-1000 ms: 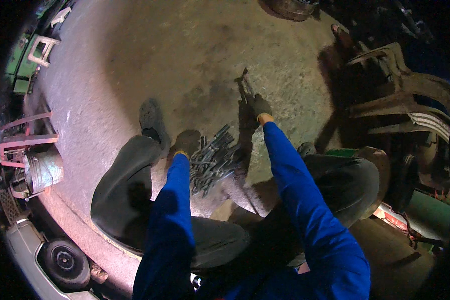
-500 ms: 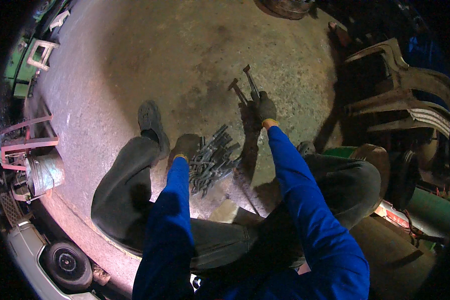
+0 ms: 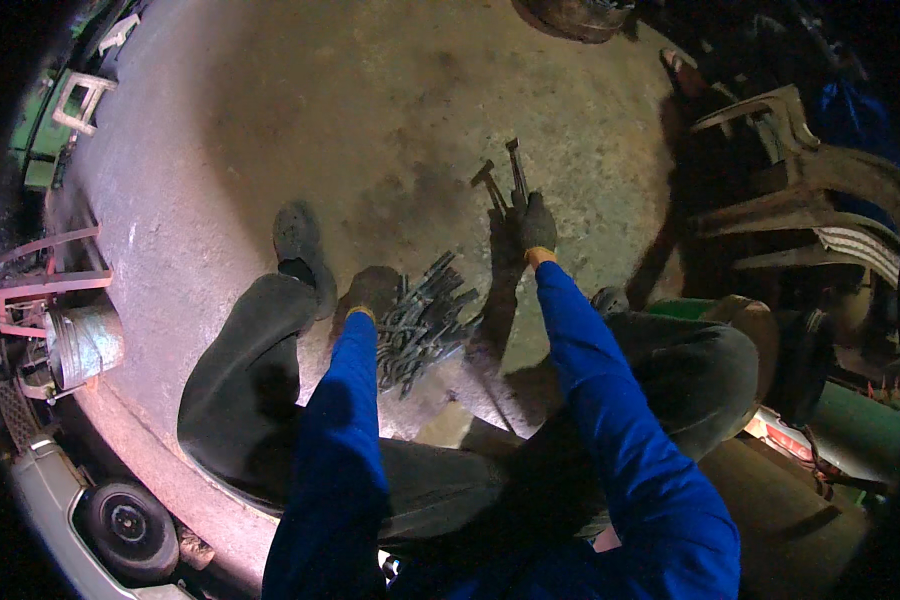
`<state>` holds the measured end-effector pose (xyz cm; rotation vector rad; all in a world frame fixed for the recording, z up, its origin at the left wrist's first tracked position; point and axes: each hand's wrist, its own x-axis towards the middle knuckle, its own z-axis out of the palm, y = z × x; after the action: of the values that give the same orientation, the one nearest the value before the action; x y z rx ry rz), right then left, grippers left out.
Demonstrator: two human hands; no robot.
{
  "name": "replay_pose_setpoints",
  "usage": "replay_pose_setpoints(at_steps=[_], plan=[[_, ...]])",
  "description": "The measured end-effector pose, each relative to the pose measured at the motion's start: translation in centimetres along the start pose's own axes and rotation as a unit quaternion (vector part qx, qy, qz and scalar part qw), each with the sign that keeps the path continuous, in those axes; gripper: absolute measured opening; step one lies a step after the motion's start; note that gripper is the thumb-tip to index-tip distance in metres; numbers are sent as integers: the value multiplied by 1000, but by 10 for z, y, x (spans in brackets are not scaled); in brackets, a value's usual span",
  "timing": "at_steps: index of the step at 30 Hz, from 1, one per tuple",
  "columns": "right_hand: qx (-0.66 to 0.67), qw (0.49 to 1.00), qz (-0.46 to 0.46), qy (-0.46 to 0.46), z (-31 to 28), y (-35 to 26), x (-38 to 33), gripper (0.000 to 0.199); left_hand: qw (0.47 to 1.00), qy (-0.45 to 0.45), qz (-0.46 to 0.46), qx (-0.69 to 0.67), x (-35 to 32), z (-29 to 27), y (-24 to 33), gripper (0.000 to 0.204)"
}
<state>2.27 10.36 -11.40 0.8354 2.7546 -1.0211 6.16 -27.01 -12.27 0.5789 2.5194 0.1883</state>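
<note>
**Two rods in one gloved grip**

The right hand [image 3: 537, 225] is closed around two metal rods [image 3: 510, 180] that stick out over the concrete floor [image 3: 370, 120]. The left hand [image 3: 370, 292] rests on a pile of similar rods [image 3: 422, 320] between the knees; whether its fingers grip any, I cannot tell. Held by their ends, the two rods could twist loose and drop, or the pile could slide toward the shoe [image 3: 295, 240].

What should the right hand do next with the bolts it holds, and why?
Probably set them on the floor ahead. The right hand is stretched forward, gripping two bolts away from the pile, which the left hand rests on.
</note>
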Motion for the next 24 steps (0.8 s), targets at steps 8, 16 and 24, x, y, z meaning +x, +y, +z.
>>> replay_pose_setpoints(at_steps=[8,16,24], plan=[[-31,999,-12,-8,9,-5,26,62,972,2,-31,-234,18,45,-43,18],[-3,1000,-30,-7,31,-28,73,59,911,138,-35,-387,21,123,-89,30],[-19,1000,1,-21,23,-16,81,57,848,25,-218,-482,17,54,-30,34]])
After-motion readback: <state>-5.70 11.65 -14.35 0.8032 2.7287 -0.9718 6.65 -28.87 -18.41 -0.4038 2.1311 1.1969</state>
